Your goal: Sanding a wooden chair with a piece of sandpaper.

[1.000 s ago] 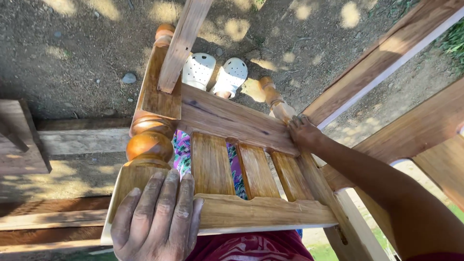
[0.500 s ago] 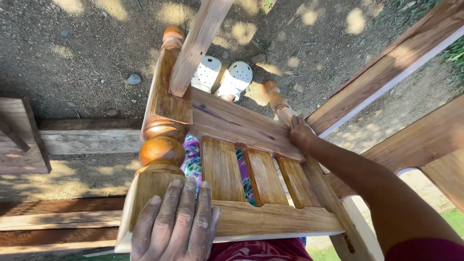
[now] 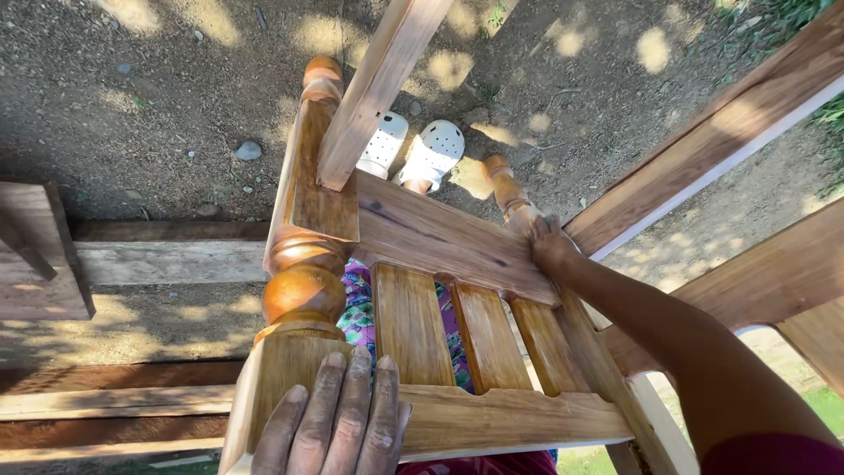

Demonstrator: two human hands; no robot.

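Since a second ago the frame (image 3: 422, 290) sits higher in my view and my left hand (image 3: 338, 422) has slid right along its near rail. Left fingers lie flat, pressed together; right hand (image 3: 549, 246) curls round the far turned post. Frame looks assembled, glossy orange, propped over my lap; finishing left unclear.

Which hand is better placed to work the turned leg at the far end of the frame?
Right, probably. The right hand already touches the far turned leg, arm stretched along the frame. The left hand lies flat on the near rail, beside the big turned post, apart from that leg.
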